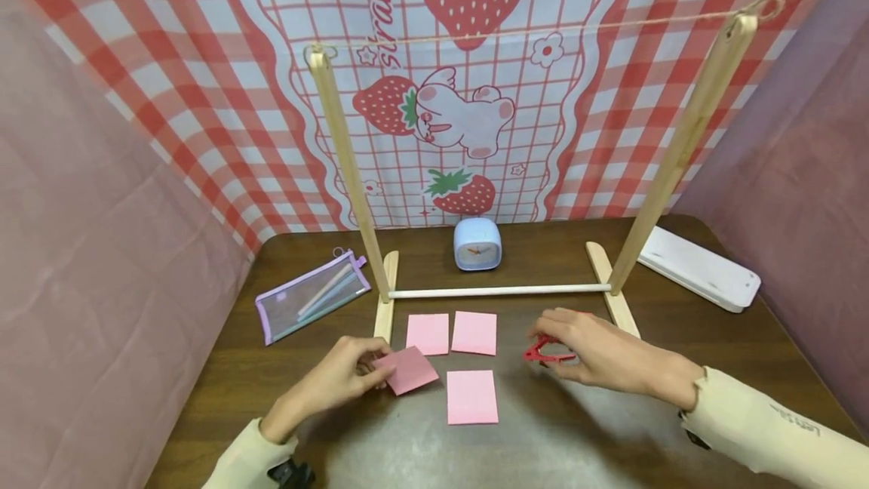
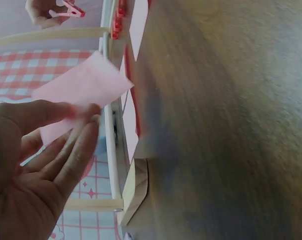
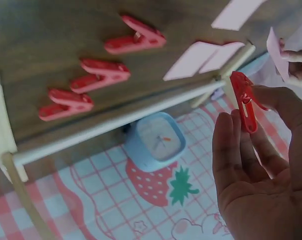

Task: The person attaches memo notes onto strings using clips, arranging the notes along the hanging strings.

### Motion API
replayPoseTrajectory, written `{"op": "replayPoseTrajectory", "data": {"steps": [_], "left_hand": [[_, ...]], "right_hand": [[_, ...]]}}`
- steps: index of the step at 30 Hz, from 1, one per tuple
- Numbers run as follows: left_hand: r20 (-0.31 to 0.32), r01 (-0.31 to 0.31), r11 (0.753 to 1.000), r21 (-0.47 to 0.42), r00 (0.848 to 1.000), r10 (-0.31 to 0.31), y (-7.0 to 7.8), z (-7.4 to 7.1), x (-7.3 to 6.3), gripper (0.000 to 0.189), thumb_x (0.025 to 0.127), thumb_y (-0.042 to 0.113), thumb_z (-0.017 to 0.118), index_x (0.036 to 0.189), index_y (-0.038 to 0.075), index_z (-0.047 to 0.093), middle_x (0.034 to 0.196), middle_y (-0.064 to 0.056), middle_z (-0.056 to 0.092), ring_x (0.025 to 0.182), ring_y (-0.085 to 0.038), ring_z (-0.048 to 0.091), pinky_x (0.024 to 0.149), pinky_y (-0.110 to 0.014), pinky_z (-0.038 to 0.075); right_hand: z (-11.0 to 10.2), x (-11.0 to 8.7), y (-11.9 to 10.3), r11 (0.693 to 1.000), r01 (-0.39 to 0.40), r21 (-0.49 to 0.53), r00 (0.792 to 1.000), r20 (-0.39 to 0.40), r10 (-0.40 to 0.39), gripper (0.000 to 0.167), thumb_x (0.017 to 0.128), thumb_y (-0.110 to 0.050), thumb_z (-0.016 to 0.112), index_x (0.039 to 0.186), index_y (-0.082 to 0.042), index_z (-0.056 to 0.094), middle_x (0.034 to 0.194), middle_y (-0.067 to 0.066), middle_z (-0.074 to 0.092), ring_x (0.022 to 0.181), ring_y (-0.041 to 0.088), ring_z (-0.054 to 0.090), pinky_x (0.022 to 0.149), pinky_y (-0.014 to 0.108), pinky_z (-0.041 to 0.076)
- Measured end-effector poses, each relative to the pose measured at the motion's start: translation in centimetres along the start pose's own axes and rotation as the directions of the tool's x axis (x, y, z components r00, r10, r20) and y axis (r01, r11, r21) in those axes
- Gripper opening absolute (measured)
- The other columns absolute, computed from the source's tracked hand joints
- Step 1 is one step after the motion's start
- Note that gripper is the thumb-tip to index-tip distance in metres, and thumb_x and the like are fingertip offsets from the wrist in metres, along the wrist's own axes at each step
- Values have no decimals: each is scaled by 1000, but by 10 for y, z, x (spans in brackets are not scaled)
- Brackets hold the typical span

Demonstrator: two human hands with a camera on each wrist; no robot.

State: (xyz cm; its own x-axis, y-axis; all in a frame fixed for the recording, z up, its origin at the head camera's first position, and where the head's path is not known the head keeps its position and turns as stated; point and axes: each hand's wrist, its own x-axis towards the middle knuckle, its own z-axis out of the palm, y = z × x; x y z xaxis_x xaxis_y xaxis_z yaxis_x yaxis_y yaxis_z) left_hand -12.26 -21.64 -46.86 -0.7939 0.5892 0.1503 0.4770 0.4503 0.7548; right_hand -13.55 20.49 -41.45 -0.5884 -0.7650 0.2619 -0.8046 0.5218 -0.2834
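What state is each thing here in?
Left hand: pinching a pink note
Right hand: holding a red clip
Three other notes: lying on the table
Three other clips: also lying there
String: tied between two posts, bare
Clock: upright
Mesh pouch: flat, pen-like items inside
White case: looks closed

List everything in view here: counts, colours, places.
Paper squares: 4, pink, three on the table, one in the left hand
Clips: 4, red, three on the table, one in the right hand
Rod: 1, white, low between the posts
Posts: 2, pale wood, upright at the rod's ends
Feet: 2, pale wood, under the posts
String: 1, tan, across the post tops
Clock: 1, light blue, behind the rod
Pouch: 1, purple-edged, slim items inside, table's left
Case: 1, white, table's right
Table: 1, brown, underneath
Strawberry cloth: 1, red and white, backdrop
Drapes: 2, pinkish, left and right
Sleeves: 2, cream, lower left and right
Wrist devices: 2, black, at sleeve ends
Hands: 2, bare, above the table
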Motion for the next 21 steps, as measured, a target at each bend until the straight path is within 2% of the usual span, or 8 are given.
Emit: {"op": "replayPoseTrajectory", "data": {"steps": [3, 6, 9, 13, 16, 21], "left_hand": [[-67, 2, 998, -61, 998, -6, 1, 0, 5, 1, 97, 6, 73, 97, 6, 73, 82, -9, 78, 70, -16, 76, 65, -25, 66], [-147, 3, 990, -138, 989, -24, 2, 1, 9, 3, 97, 7, 73, 97, 4, 73, 84, -12, 78, 71, -23, 78, 66, -29, 67], [-235, -11, 986, -164, 972, -28, 5, 2, 14, 3, 97, 7, 73, 100, 5, 73, 86, -12, 78, 73, -20, 78, 67, -31, 67], [-314, -30, 980, -196, 949, -34, 10, 2, 22, 6, 99, 6, 70, 103, 4, 73, 86, -16, 79, 74, -14, 77, 65, -29, 66], [-374, -53, 971, -234, 926, -40, 13, 0, 29, 7, 99, 3, 69, 104, -1, 71, 87, -21, 78, 76, -16, 78, 67, -27, 66], [-480, -96, 957, -272, 876, -48, 18, 0, 42, 9, 98, 1, 69, 104, -6, 70, 87, -25, 76, 77, -18, 78, 76, -28, 67]], "right_hand": [[-10, 10, 0, 996, -14, 92, 1000, 7, 13, 29, 86, -15, 84, 110, -18, 68, 102, -9, 70, 92, -1, 65, 77, 22, 61], [-21, 19, -3, 987, -30, 155, 1000, 11, 29, 27, 85, -11, 85, 107, -16, 69, 100, -8, 72, 89, -1, 66, 75, 20, 61], [-31, 29, -8, 985, -37, 166, 999, -3, 38, 28, 84, -6, 85, 105, -15, 70, 100, -8, 75, 87, 0, 68, 73, 20, 62], [-47, 42, -12, 988, -8, 157, 999, -48, 15, 28, 85, -3, 83, 107, -14, 71, 100, -9, 76, 88, 3, 71, 75, 22, 63], [-58, 52, -15, 989, 18, 149, 996, -88, -5, 28, 85, -3, 83, 109, -13, 72, 101, -8, 76, 89, 5, 73, 76, 24, 65], [-70, 66, -20, 996, 31, 87, 992, -123, -20, 28, 88, -10, 83, 114, -9, 73, 104, -5, 76, 88, 7, 74, 76, 28, 65]]}}
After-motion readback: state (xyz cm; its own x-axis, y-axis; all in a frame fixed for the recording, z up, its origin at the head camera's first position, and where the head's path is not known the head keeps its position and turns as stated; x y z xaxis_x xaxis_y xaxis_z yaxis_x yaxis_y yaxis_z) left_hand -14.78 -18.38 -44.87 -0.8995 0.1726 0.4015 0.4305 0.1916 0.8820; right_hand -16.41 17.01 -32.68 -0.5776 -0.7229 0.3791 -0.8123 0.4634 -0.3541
